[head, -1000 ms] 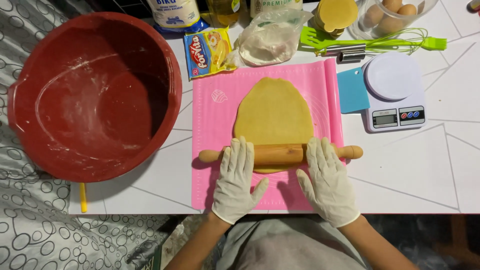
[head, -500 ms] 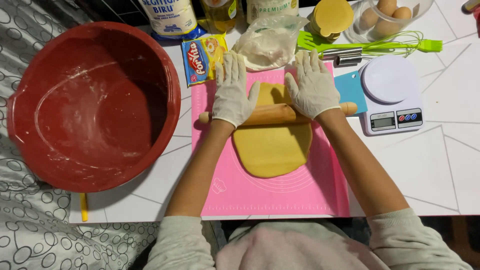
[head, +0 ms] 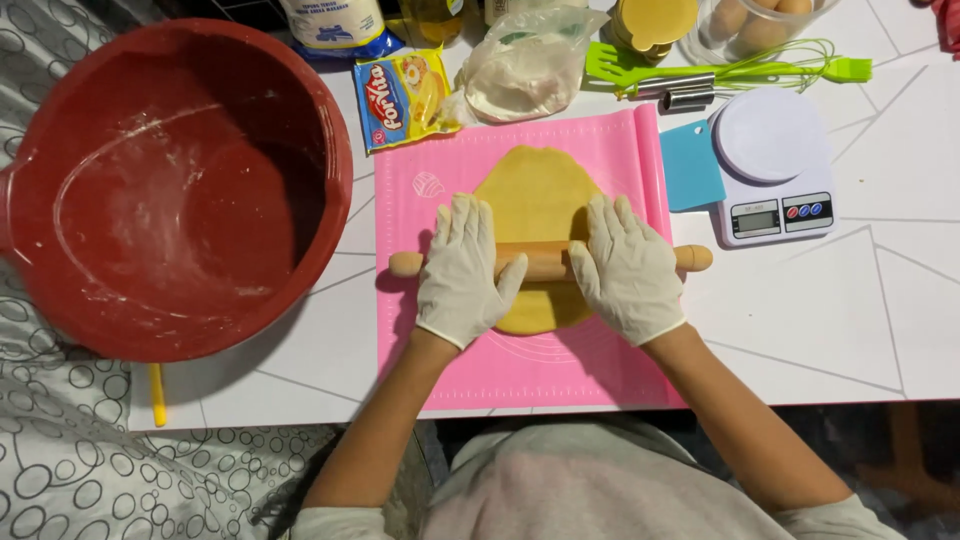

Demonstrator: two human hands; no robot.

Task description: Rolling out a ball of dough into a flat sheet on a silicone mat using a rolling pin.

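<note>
Bright overhead light, soft shadows, sharp

My one camera sits on my head and looks almost straight down on the table point(head: 880, 330) from close above. My forearms enter from the bottom edge, my lap below them. The far side of the table is cut off at the top, so things there, perhaps a jar, show only in part.
</note>
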